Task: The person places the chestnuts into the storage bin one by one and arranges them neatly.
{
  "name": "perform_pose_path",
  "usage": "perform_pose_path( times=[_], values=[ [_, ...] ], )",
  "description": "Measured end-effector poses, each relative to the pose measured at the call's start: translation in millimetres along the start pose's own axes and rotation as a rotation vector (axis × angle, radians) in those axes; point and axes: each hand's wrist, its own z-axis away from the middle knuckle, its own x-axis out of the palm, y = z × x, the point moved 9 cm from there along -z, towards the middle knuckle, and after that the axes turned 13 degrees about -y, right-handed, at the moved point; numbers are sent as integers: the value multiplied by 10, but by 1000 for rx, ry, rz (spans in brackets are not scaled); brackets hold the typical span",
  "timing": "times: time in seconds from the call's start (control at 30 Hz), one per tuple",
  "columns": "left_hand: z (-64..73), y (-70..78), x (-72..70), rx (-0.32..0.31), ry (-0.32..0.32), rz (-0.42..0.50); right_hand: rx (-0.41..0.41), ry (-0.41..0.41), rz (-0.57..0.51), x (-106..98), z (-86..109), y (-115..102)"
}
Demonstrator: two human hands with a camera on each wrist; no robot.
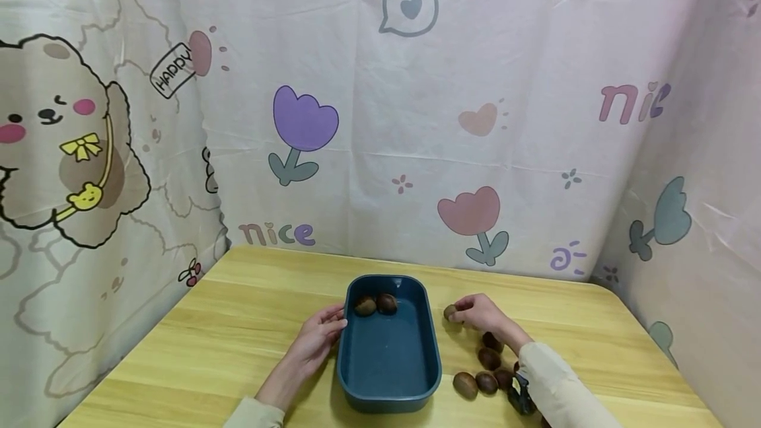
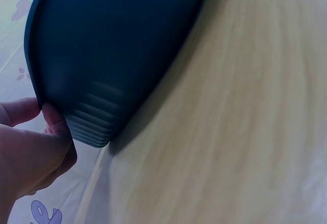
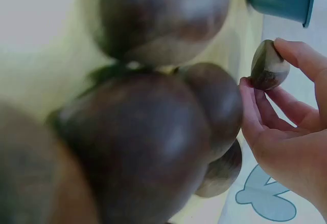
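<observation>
A deep dark teal rectangular tray (image 1: 389,393) stands on the table, with two brown chestnuts (image 1: 386,304) lying inside at its far end. At its left side my left hand (image 1: 318,339) holds the rim, thumb and fingers pinching the edge (image 2: 38,88). To the right of the tray, my right hand (image 1: 480,312) pinches a chestnut (image 3: 270,65) between thumb and fingertips, above the table. Several more chestnuts (image 1: 466,385) lie on the table below that hand, partly hidden by the right sleeve. In the right wrist view these chestnuts (image 3: 148,142) loom large and blurred.
The wooden-patterned table (image 1: 196,349) has a back edge meeting a white printed curtain (image 1: 380,170), which also hangs at both sides. A black wrist device (image 1: 520,396) sits under the right sleeve (image 1: 561,382), close over the chestnuts.
</observation>
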Motion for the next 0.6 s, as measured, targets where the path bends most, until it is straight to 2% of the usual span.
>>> perform_pose_path(
  times=[0.13,0.43,0.6],
  values=[
    [-12,-4,10,-2,-20,-5,-23,-9,-76,15,-22,-58],
    [-31,-8,18,-9,-22,-6,-129,-82,-418,57,-60,-126],
    [-33,2,14,3,-31,-11,-138,-87,-545,56,-88,-140]
  ],
)
